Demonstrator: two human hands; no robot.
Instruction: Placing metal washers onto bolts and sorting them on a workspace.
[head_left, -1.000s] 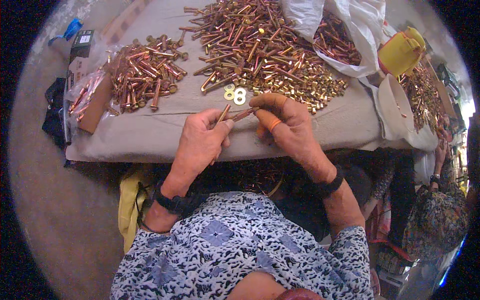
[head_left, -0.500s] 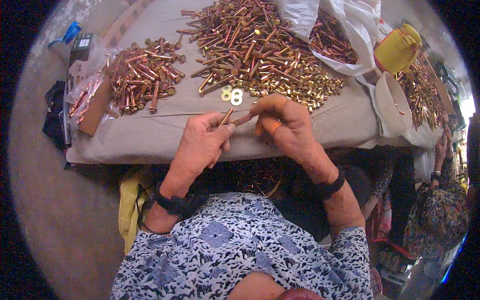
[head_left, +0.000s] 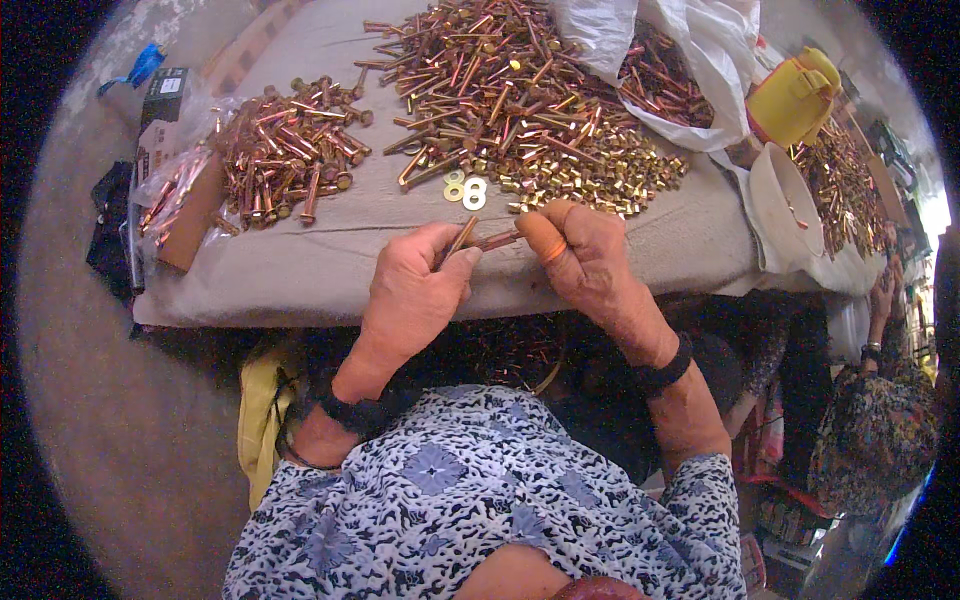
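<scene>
My left hand (head_left: 412, 300) is closed on two copper-coloured bolts. One bolt (head_left: 461, 240) slants up past the thumb. The other, a long bolt (head_left: 500, 240), points right into the fingers of my right hand (head_left: 592, 262), which pinch its far end; whatever sits on that end is hidden. An orange band wraps a finger of the right hand. Just beyond the hands lie flat brass washers (head_left: 474, 194) and a heap of small gold nuts (head_left: 600, 170). Farther back spreads a large pile of loose bolts (head_left: 480, 75).
Another bolt pile (head_left: 290, 150) lies at the left beside a cardboard box (head_left: 190, 215). A white bag (head_left: 735, 80), a yellow plastic container (head_left: 795, 100) and a white tub (head_left: 785, 210) stand at the right. Beyond them, another person's arm (head_left: 880, 310) reaches to more bolts.
Both hands have shifted slightly right. The fingers of my right hand have turned and curled around the bolt's end. The left hand keeps its grip.
</scene>
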